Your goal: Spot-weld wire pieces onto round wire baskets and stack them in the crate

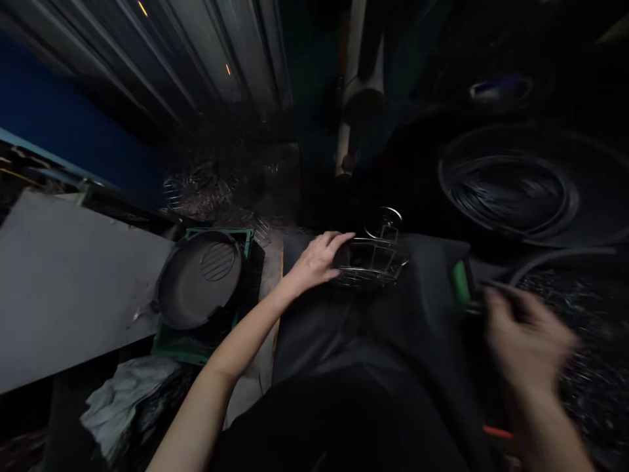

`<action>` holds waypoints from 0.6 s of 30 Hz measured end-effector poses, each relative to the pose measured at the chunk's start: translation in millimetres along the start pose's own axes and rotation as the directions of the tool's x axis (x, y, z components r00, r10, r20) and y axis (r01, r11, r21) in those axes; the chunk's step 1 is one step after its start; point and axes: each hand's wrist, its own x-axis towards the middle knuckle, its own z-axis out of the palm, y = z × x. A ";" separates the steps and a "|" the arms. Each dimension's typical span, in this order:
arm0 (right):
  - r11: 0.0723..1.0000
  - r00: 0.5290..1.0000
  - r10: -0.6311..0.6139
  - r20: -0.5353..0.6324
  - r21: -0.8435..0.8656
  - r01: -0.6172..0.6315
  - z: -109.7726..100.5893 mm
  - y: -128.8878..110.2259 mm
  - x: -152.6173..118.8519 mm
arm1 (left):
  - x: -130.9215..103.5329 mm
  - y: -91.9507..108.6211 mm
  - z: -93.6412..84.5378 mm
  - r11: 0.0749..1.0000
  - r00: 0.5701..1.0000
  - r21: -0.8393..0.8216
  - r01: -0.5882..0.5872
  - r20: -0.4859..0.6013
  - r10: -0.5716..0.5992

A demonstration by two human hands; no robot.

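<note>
Here's the left arm, stretching up and inward from the lower left, elbow slightly bent, and its left hand point(317, 262) is on the wire frame point(371, 262), palm down, the index finger reaching along the top edge and the thumb tucked lower at the near side, gripping the left end. The frame sits over the dark cloth point(427, 282) across the person's lap, with a round wire ring point(383, 223) standing up at its far side. Over on the right, the forearm comes up from the bottom corner, and the right hand point(531, 334) is a blur, fingers curled in toward the palm; it's too smeared to tell whether they close on anything, though a dark object with a green part point(460, 285) shows just beside the fingertips. Out to the left, well apart from the frame, a round dark pan point(184, 288) rests on a green crate point(177, 349), a small wire grid point(217, 261) lying inside it. Far right, there's a coil of wire point(565, 196), and below that a heap of shiny bits point(599, 380).
</note>
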 end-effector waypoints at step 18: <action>0.757 0.860 0.132 0.493 0.509 -0.409 88.4 -106.1 13.9 | -6.5 12.4 -0.9 0.997 1.000 0.080 0.023 -0.014 -0.022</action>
